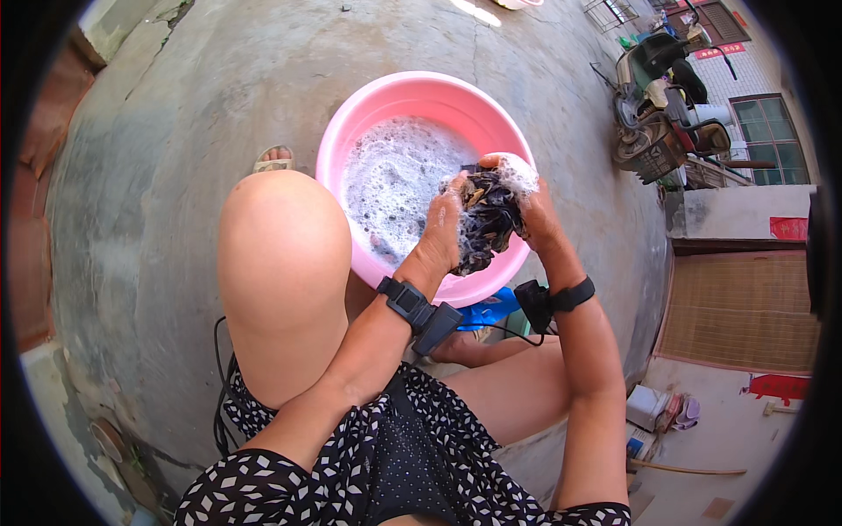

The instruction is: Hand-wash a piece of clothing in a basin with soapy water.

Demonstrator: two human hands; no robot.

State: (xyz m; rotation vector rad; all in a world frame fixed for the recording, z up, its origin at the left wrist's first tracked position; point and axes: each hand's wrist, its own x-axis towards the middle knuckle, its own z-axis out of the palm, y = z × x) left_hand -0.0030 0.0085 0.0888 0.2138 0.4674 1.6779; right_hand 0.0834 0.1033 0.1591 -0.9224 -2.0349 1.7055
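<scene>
A bunched, wet dark cloth with lighter patterned patches [489,217] is held between both hands over the right side of a pink plastic basin [421,82]. My left hand [445,220] grips its left side, the fingers partly hidden by the cloth. Around its right and upper edge curls my right hand [534,200], with white suds on the fingers. Foamy water [401,177] lies in the basin, and something darker shows dimly under the foam near its lower edge. Black straps with small devices sit on both wrists.
The basin stands on a concrete floor [197,98], close to my bent knee [283,243]. A blue plastic bag [490,309] lies just below the basin. Black cables [222,394] hang at the left. Farther off at the upper right stands a parked scooter [658,105].
</scene>
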